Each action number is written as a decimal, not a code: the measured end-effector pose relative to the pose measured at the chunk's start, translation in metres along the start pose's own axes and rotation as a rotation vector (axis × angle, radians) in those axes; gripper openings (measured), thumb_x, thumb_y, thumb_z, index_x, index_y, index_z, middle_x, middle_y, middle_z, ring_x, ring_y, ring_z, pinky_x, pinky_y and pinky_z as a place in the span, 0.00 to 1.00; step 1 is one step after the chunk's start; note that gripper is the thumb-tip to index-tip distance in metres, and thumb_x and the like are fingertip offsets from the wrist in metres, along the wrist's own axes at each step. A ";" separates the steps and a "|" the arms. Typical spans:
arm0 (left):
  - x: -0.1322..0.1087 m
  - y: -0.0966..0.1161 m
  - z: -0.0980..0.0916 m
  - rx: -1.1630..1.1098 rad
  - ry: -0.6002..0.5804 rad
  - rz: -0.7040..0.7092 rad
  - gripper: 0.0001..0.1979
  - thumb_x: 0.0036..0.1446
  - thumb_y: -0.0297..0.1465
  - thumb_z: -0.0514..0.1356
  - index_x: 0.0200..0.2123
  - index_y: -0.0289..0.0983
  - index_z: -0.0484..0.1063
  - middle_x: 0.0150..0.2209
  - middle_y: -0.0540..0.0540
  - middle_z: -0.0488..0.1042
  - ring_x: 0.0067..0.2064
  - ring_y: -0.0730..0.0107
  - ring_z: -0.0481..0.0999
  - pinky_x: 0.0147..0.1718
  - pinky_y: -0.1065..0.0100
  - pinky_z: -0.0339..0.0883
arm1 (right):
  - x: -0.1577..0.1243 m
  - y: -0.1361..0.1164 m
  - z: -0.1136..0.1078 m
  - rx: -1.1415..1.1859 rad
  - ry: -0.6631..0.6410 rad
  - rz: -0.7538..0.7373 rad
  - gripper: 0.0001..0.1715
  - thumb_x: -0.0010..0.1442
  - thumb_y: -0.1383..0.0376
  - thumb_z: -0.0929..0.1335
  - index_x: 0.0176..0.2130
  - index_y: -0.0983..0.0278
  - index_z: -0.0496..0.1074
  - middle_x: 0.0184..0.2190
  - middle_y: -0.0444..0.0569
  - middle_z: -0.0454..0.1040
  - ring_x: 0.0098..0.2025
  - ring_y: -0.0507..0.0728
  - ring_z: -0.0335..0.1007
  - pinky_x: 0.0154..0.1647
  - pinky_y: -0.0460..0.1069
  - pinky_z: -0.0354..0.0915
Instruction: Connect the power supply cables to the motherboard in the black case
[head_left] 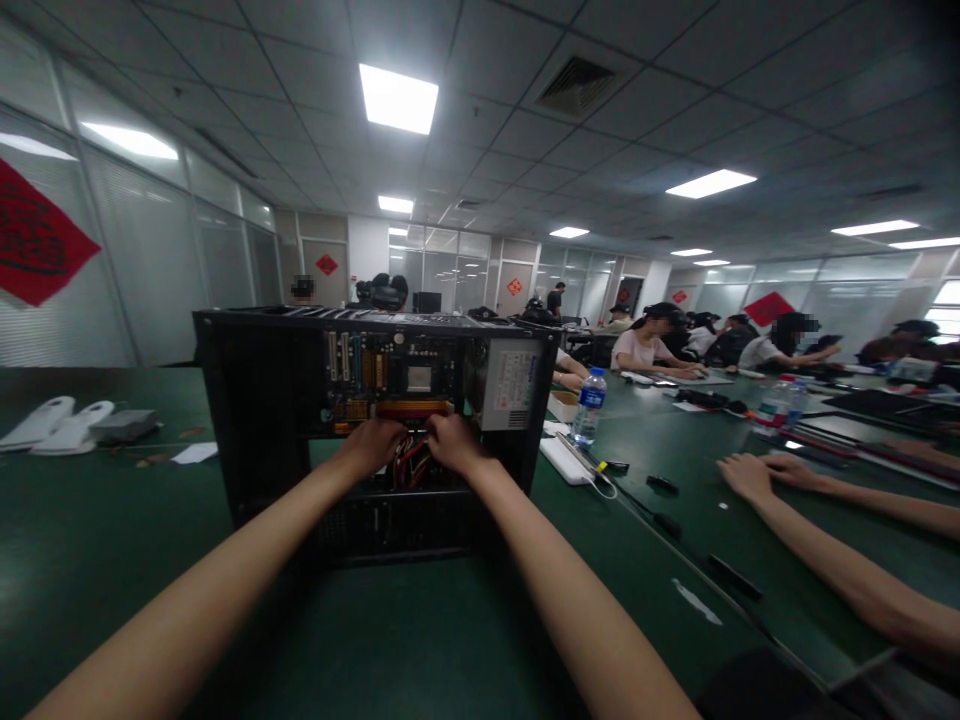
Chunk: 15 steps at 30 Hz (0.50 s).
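Observation:
An open black computer case (255,420) stands upright on the dark green table (112,540), its side off. Inside I see a motherboard (390,375) and a grey power supply (510,385). Both my arms reach into it. My left hand (373,443) and my right hand (454,442) are side by side at the motherboard's lower edge, fingers curled over a bundle of red, yellow and black cables (411,465). What exactly each hand grips is hidden by the fingers.
A water bottle (589,405) and a white box (566,460) stand right of the case. Black tools (664,484) lie further right. A co-worker's hands (757,472) rest on the table at right. White objects (52,424) lie at far left. Other people sit behind.

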<state>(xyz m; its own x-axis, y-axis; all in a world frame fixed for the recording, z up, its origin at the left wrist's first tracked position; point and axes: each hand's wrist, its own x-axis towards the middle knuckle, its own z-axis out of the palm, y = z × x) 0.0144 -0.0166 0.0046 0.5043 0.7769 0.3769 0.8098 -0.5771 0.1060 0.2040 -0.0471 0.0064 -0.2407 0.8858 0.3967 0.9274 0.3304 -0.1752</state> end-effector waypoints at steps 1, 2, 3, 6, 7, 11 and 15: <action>0.001 -0.001 0.001 0.005 -0.002 0.007 0.13 0.65 0.31 0.55 0.42 0.43 0.81 0.42 0.43 0.82 0.45 0.60 0.81 0.45 0.67 0.68 | 0.000 0.000 -0.001 0.000 0.000 0.005 0.16 0.64 0.68 0.64 0.48 0.67 0.76 0.44 0.56 0.80 0.47 0.59 0.77 0.44 0.47 0.66; 0.002 -0.002 0.001 0.009 -0.006 0.013 0.13 0.65 0.31 0.55 0.41 0.42 0.81 0.42 0.43 0.82 0.45 0.61 0.81 0.45 0.68 0.68 | -0.001 -0.001 -0.002 0.001 -0.001 0.011 0.15 0.64 0.68 0.64 0.47 0.67 0.77 0.44 0.56 0.80 0.47 0.59 0.77 0.43 0.47 0.66; 0.002 -0.002 0.002 0.012 -0.008 0.017 0.13 0.65 0.31 0.55 0.41 0.42 0.81 0.42 0.43 0.82 0.45 0.61 0.81 0.44 0.68 0.68 | -0.001 -0.001 -0.003 0.001 -0.003 0.017 0.15 0.65 0.68 0.63 0.47 0.67 0.77 0.44 0.55 0.80 0.47 0.59 0.77 0.43 0.47 0.66; 0.004 -0.002 0.002 0.021 -0.011 0.021 0.13 0.64 0.30 0.55 0.40 0.42 0.81 0.42 0.42 0.82 0.45 0.60 0.81 0.44 0.68 0.68 | -0.002 -0.003 -0.005 0.002 -0.010 0.037 0.16 0.65 0.68 0.63 0.47 0.66 0.77 0.43 0.55 0.80 0.46 0.59 0.77 0.42 0.47 0.66; 0.004 -0.001 0.002 0.026 -0.012 0.022 0.13 0.64 0.30 0.55 0.40 0.42 0.81 0.42 0.42 0.82 0.45 0.60 0.81 0.44 0.67 0.68 | -0.001 -0.003 -0.006 0.000 -0.011 0.043 0.16 0.65 0.68 0.63 0.47 0.66 0.77 0.43 0.55 0.80 0.46 0.59 0.77 0.42 0.47 0.66; 0.002 0.002 -0.001 0.055 -0.016 0.012 0.14 0.65 0.30 0.53 0.40 0.40 0.81 0.41 0.40 0.82 0.45 0.58 0.81 0.42 0.66 0.68 | -0.001 -0.004 -0.006 -0.020 -0.007 0.042 0.16 0.65 0.69 0.63 0.46 0.67 0.77 0.43 0.57 0.80 0.46 0.60 0.77 0.42 0.47 0.66; -0.001 0.003 -0.004 0.075 -0.018 0.007 0.15 0.66 0.31 0.53 0.41 0.40 0.81 0.41 0.40 0.82 0.45 0.58 0.81 0.41 0.67 0.68 | -0.002 -0.004 -0.006 -0.018 -0.001 0.026 0.15 0.65 0.68 0.63 0.45 0.66 0.77 0.43 0.56 0.80 0.45 0.60 0.77 0.39 0.47 0.65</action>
<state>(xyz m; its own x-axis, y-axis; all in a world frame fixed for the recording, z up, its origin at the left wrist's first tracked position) 0.0157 -0.0200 0.0080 0.5148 0.7779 0.3604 0.8261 -0.5624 0.0340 0.2024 -0.0526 0.0117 -0.2166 0.8944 0.3914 0.9384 0.3013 -0.1691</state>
